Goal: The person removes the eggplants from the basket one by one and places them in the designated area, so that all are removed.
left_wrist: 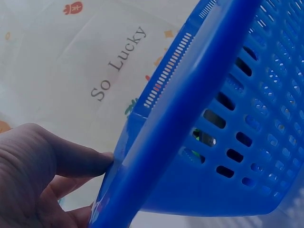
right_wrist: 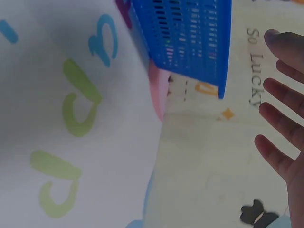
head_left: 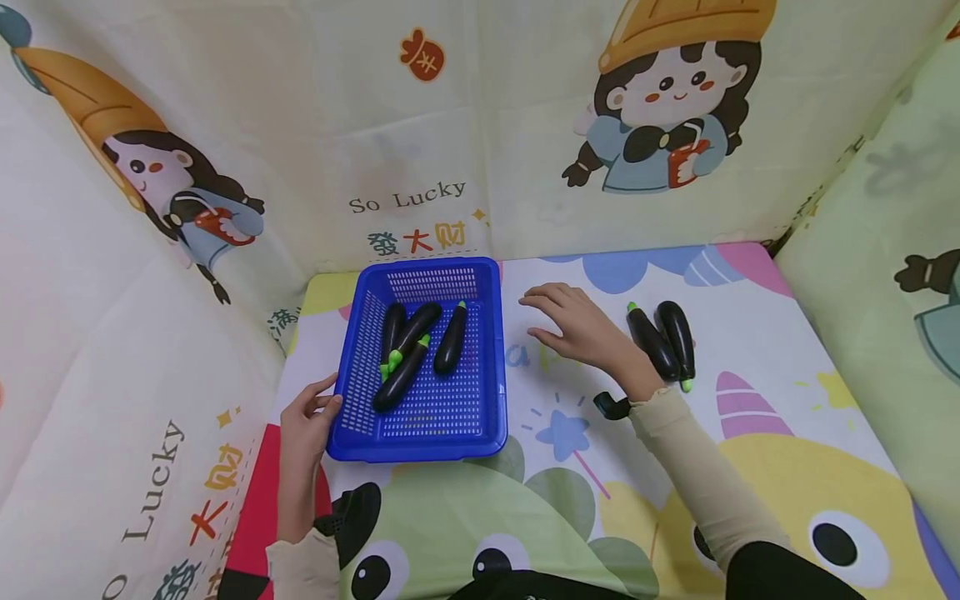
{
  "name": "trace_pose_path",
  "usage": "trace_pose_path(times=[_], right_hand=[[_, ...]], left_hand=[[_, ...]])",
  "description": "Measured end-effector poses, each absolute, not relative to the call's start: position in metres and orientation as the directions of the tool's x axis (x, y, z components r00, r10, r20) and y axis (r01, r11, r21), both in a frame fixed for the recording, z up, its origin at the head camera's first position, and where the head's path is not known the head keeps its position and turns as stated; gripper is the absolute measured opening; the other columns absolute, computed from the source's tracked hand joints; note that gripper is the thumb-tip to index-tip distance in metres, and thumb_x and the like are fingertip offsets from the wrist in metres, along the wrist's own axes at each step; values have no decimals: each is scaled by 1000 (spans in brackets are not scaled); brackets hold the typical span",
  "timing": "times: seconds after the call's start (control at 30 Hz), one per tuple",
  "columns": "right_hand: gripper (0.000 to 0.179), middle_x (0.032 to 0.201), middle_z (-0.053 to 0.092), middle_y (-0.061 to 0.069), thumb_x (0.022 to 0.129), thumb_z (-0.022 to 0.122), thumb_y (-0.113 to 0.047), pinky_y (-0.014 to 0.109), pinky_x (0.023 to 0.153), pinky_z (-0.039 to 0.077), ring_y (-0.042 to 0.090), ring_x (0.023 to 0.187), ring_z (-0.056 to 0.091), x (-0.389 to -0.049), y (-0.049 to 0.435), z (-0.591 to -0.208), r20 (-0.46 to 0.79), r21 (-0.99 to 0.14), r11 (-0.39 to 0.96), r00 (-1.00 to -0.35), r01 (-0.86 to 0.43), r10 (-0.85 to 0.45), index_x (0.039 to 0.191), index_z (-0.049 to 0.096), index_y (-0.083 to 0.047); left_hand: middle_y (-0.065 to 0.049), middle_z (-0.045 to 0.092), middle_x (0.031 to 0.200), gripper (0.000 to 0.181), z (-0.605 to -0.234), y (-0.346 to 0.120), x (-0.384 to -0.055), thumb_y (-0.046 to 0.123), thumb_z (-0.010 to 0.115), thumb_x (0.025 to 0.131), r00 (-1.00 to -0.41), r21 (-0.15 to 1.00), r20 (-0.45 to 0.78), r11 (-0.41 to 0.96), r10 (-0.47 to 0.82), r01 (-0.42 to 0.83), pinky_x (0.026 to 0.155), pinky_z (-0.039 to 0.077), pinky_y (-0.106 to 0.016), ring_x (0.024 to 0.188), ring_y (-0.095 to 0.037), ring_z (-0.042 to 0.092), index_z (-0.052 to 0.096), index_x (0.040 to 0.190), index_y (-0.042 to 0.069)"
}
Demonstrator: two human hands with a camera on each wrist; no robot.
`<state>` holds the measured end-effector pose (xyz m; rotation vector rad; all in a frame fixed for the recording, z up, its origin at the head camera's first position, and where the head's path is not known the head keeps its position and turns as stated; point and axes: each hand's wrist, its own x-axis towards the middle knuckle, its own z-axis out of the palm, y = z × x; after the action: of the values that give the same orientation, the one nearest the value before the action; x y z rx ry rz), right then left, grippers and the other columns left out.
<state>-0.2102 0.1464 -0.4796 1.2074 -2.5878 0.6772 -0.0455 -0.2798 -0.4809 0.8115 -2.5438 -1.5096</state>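
Observation:
A blue plastic basket (head_left: 495, 358) stands at the middle left of the table, with several dark eggplants (head_left: 450, 340) with green stem ends lying in it. My left hand (head_left: 307, 442) holds the basket's left rim; in the left wrist view, the thumb (left_wrist: 90, 161) reaches the rim's edge, with other fingers partly hidden behind it. To the right of the basket, my right hand (head_left: 573, 329) hovers with fingers spread and nothing in it. The right wrist view shows its separated fingers (right_wrist: 282, 126). Two more eggplants (head_left: 660, 340) lie side by side beyond the right wrist.
A printed cloth (head_left: 562, 517) with cartoon figures covers the table. Patterned fabric walls (head_left: 525, 150) rise behind the table and along both sides. The basket's far end stands close to the back wall. A black wrist camera (head_left: 611, 406) sits at the right wrist.

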Motion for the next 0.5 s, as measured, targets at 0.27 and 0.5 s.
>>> trace_pose_path(times=[0.27, 0.5], right_hand=[[51, 147, 58, 8, 101, 69, -35, 53, 119, 39, 30, 142, 49, -217, 107, -458, 288, -268, 464, -530, -844, -798, 146, 58, -14], [52, 148, 58, 7, 101, 69, -38, 52, 121, 38, 30, 142, 49, -228, 68, -459, 194, -227, 391, -434, -892, -880, 146, 58, -15]], left_hand=[[-25, 68, 120, 42, -481, -278, -46, 16, 61, 106, -858, 835, -196, 378, -475, -400, 71, 52, -12, 77, -7, 62, 61, 148, 17], [-25, 67, 121, 42, -481, -278, -46, 16, 60, 106, -853, 831, -201, 378, -482, -409, 71, 51, -13, 77, -10, 62, 60, 148, 18]])
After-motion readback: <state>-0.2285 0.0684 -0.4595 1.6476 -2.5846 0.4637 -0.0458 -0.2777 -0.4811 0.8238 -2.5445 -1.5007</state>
